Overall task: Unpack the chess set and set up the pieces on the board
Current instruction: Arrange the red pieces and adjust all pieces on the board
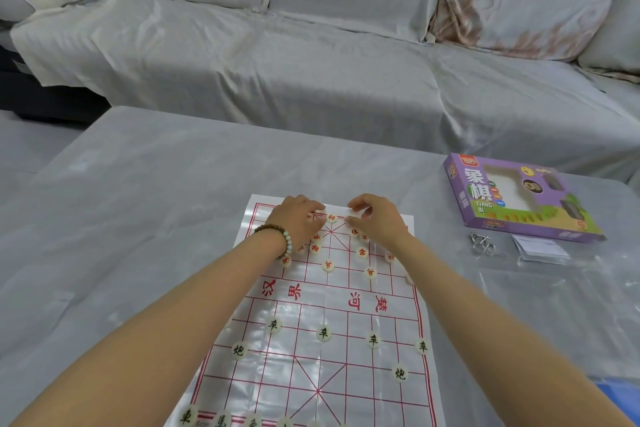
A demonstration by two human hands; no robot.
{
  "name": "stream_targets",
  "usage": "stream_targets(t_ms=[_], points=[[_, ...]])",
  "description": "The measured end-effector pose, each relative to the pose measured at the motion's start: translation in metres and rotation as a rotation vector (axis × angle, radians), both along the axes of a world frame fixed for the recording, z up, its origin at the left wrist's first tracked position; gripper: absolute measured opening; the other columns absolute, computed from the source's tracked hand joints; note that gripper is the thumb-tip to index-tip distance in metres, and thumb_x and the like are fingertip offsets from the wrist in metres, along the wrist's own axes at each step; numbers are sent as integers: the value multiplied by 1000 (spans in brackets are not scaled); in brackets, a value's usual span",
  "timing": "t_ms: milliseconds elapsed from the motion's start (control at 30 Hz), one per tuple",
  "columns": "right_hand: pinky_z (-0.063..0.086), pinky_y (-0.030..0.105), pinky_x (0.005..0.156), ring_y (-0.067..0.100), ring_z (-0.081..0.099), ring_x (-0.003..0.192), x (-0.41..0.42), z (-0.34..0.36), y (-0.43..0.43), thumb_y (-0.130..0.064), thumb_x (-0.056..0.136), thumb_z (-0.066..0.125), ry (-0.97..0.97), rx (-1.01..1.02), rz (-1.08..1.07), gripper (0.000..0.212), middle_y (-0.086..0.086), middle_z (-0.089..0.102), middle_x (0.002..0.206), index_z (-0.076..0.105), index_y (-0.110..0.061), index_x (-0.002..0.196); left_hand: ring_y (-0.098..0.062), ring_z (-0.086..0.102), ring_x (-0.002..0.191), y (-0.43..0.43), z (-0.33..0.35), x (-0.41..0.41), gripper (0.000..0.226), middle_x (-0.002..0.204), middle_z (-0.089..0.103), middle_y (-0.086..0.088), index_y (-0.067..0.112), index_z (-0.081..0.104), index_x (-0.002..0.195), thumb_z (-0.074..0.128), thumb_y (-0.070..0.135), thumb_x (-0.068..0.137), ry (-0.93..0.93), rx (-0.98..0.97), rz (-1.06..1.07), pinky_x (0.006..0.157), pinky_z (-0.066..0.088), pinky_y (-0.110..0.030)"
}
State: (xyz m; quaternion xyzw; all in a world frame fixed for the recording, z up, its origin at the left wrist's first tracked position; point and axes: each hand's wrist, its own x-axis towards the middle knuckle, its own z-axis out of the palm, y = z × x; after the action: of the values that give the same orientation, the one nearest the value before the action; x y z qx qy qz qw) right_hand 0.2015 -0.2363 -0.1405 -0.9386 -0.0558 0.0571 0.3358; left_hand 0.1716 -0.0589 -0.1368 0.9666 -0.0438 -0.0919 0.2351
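Chess pieces lie on the board (325,291), a thin plastic sheet with a red grid spread on the grey-covered table (138,201). The black-marked pieces (323,333) stand on the near half, some of them in a row along the near edge. The red-marked pieces (328,265) are on the far half, several bunched under the hands.

Both arms reach to the board's far edge. The left hand (298,215), with a bead bracelet (277,234) on its wrist, has its fingers bent down onto the far rows. I cannot tell whether it grips a piece. The right hand (377,218) is just beside it, its thumb and forefinger curved towards each other with a small gap between them. I cannot tell whether anything is pinched there. One red piece (331,218) sits on the far row between the two hands.

Off to the right on the table lie the purple box (519,198), a metal ring puzzle (481,242) and a folded leaflet (540,248). A grey-covered sofa (277,62) stands behind the table.
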Motion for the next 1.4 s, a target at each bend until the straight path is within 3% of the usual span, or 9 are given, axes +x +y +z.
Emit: stream_targets(t_ms=[200, 567, 901, 1001, 1067, 1167, 1401], points=[[48, 27, 79, 12, 53, 87, -5, -6, 6, -35, 79, 71, -42, -135, -86, 25, -3, 57, 99, 65, -19, 97, -16, 53, 104, -12, 2, 13, 36, 115, 60, 0, 25, 59, 119, 62, 36, 86, -11, -104, 39, 91, 47, -30], [44, 21, 79, 7, 51, 86, -5, -4, 1, -23, 81, 71, 1, -27, -75, 21, -1, 62, 106, 70, -17, 101, -14, 56, 94, -14, -2, 20, 28, 110, 63, 0, 21, 65, 107, 68, 31, 81, -11, -161, 96, 85, 49, -28], [47, 27, 85, 6, 51, 86, -5, -3, -6, -32, 81, 70, -23, -2, -76, 21, -5, 63, 103, 65, -24, 100, -12, 54, 89, -14, -5, 19, 30, 103, 62, 1, 19, 63, 109, 63, 36, 84, -37, -190, 113, 84, 49, -27], [39, 25, 84, 5, 50, 88, -12, 2, -16, -43, 80, 68, -60, -135, -71, 24, -10, 58, 98, 64, -25, 95, -16, 56, 89, -4, -2, 15, 30, 96, 60, 1, 14, 63, 106, 52, 37, 91, -30, -199, 100, 80, 48, -28], [32, 26, 84, 8, 51, 93, -20, 2, -20, -50, 78, 67, -61, -247, -42, 30, -10, 56, 98, 64, -25, 93, -22, 57, 86, 5, -1, 12, 37, 95, 64, -9, 7, 65, 100, 43, 36, 95, -27, -164, 86, 76, 47, -31], [33, 26, 83, 11, 52, 96, -28, -1, -18, -53, 76, 68, -77, -312, -28, 33, -6, 59, 103, 66, -24, 91, -24, 55, 80, 12, 0, 2, 44, 95, 64, -18, 1, 65, 97, 37, 35, 97, -20, -171, 77, 71, 45, -30], [36, 26, 87, 11, 52, 98, -29, 1, -6, -47, 80, 67, -134, -314, -18, 31, -5, 63, 108, 69, -24, 100, -20, 59, 99, 17, 4, -19, 40, 110, 65, -3, 14, 64, 112, 36, 37, 97, 42, -240, 2, 86, 47, -28]])
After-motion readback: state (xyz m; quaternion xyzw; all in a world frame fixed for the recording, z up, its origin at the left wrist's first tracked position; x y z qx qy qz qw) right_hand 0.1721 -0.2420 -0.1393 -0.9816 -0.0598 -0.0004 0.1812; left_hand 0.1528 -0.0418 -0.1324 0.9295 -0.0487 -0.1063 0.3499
